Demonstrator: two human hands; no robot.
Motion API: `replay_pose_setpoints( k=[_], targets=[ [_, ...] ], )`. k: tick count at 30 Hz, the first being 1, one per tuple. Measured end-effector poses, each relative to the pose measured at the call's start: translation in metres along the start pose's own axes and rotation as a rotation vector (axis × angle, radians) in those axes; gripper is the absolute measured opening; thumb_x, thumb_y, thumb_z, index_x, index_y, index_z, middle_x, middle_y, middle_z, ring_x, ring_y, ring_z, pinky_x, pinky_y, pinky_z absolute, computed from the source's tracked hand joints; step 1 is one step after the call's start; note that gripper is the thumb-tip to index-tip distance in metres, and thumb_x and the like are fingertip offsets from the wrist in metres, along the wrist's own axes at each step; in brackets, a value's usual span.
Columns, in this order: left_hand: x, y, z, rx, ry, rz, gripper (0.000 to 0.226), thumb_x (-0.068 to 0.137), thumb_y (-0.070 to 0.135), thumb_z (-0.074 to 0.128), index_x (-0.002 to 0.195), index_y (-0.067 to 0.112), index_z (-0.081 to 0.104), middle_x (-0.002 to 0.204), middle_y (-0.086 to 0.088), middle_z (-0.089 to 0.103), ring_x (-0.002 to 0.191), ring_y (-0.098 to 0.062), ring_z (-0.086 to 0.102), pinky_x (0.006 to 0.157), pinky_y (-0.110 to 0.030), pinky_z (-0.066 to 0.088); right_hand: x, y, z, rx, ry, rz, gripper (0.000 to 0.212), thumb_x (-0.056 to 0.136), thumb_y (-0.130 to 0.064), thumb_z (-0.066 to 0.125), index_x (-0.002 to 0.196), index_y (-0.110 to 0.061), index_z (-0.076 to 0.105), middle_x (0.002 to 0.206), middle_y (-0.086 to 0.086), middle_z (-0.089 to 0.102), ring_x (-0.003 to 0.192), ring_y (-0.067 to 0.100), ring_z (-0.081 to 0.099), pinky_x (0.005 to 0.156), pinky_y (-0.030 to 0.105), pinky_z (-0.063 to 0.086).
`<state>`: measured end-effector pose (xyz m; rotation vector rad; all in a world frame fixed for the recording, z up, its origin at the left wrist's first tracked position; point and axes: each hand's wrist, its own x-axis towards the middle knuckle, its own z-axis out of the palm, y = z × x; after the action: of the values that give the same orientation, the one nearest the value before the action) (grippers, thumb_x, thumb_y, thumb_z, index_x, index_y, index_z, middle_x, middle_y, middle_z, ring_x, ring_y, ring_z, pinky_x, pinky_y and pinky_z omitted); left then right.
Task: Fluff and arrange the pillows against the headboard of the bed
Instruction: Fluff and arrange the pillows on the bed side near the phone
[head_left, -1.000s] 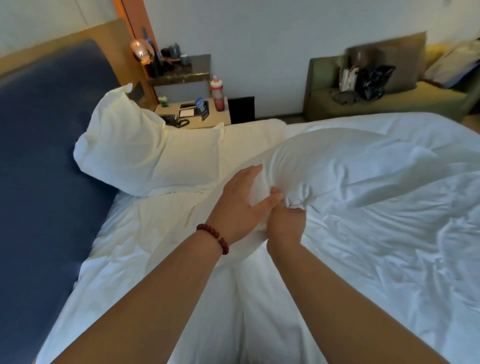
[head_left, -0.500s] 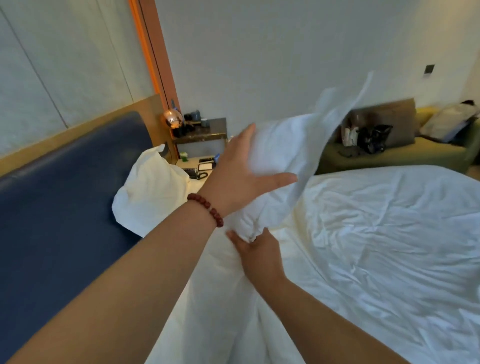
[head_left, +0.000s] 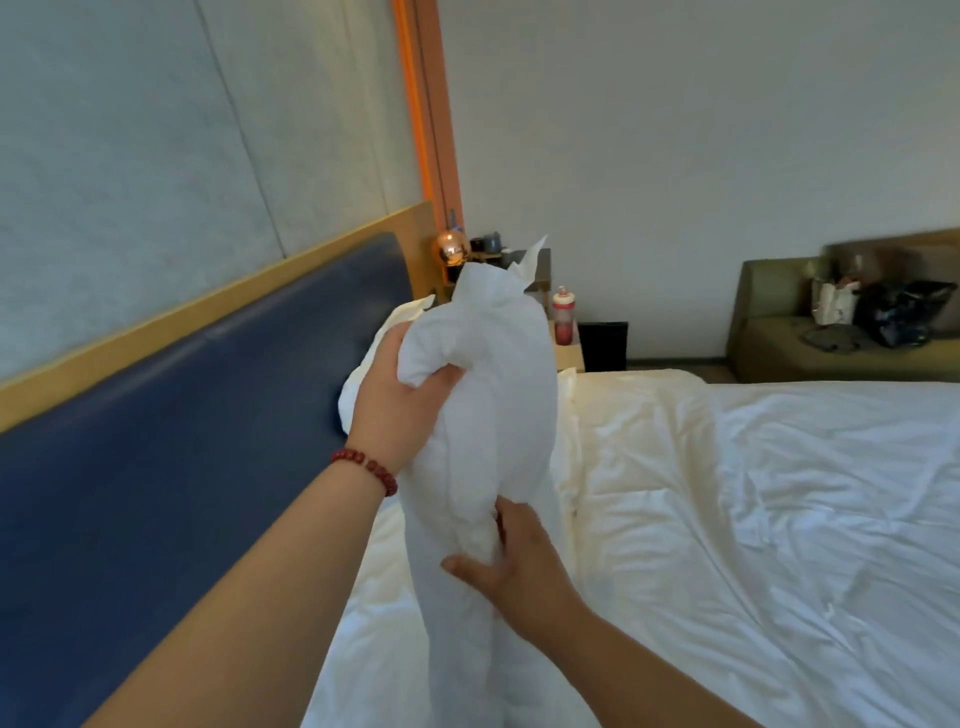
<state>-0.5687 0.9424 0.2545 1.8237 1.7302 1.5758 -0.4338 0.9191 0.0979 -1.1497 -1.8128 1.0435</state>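
The white pillow (head_left: 483, 415) stands on end above the near left part of the bed (head_left: 753, 519), just beside the blue headboard (head_left: 182, 415), its loose case corner pointing up. The left hand (head_left: 395, 410) grips a bunched fold near the top, fingers curled into the filling; the right hand (head_left: 519, 561) clutches the lower part, thumb laid across the cloth. It looks light and very soft: the filling dents deeply under both hands and the body sags into a narrow roll, so it will likely flop unless held at two places. The firmer bulk of the filling seems a better hold than the empty case corner, which would probably slip. A second pillow (head_left: 358, 389) leans on the headboard farther off, mostly hidden. No writing can be read; the red bottle (head_left: 563, 317) at the far bedside is too blurred.
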Motion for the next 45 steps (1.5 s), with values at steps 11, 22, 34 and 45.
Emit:
replay_pose_setpoints(
  k=[11, 22, 34, 45],
  targets=[
    [-0.038, -0.008, -0.013, 0.055, 0.056, -0.2, 0.051, 0.089, 0.048, 0.063, 0.136, 0.043, 0.042, 0.127, 0.02, 0.057, 0.113, -0.003, 0.056, 0.092, -0.032, 0.049, 0.076, -0.158, -0.091, -0.012, -0.096, -0.617, 0.059, 0.082, -0.059, 0.058, 0.138, -0.045, 0.046, 0.162, -0.01, 0.013, 0.15, 0.011, 0.005, 0.12, 0.045, 0.013],
    [-0.071, 0.011, 0.002, 0.014, 0.013, -0.331, 0.056, 0.079, 0.05, 0.072, 0.127, 0.049, 0.044, 0.124, 0.03, 0.05, 0.114, 0.0, 0.053, 0.098, -0.034, 0.051, 0.108, -0.114, -0.071, 0.13, -0.095, -0.294, 0.033, 0.099, -0.04, 0.049, 0.088, -0.011, 0.062, 0.083, 0.004, 0.064, 0.077, 0.018, 0.06, 0.074, 0.031, 0.052],
    [-0.071, 0.022, 0.006, 0.167, 0.581, -0.311, 0.041, 0.098, 0.032, 0.05, 0.065, 0.009, 0.042, 0.064, -0.002, 0.044, 0.057, -0.005, 0.04, 0.057, -0.026, 0.036, 0.096, -0.092, -0.034, 0.503, -0.267, -0.207, 0.025, 0.099, -0.031, 0.048, 0.094, -0.014, 0.066, 0.086, -0.01, 0.066, 0.078, -0.001, 0.058, 0.074, 0.02, 0.047],
    [-0.072, -0.052, -0.03, 0.476, 0.267, -0.422, 0.03, 0.1, 0.034, 0.047, 0.123, 0.032, 0.066, 0.139, 0.016, 0.046, 0.109, 0.005, 0.051, 0.094, -0.017, 0.034, 0.108, -0.053, 0.02, 0.077, -0.05, -0.317, 0.048, 0.095, -0.037, 0.058, 0.14, -0.025, 0.045, 0.157, -0.004, 0.027, 0.147, 0.014, 0.015, 0.115, 0.024, 0.012]
  ],
)
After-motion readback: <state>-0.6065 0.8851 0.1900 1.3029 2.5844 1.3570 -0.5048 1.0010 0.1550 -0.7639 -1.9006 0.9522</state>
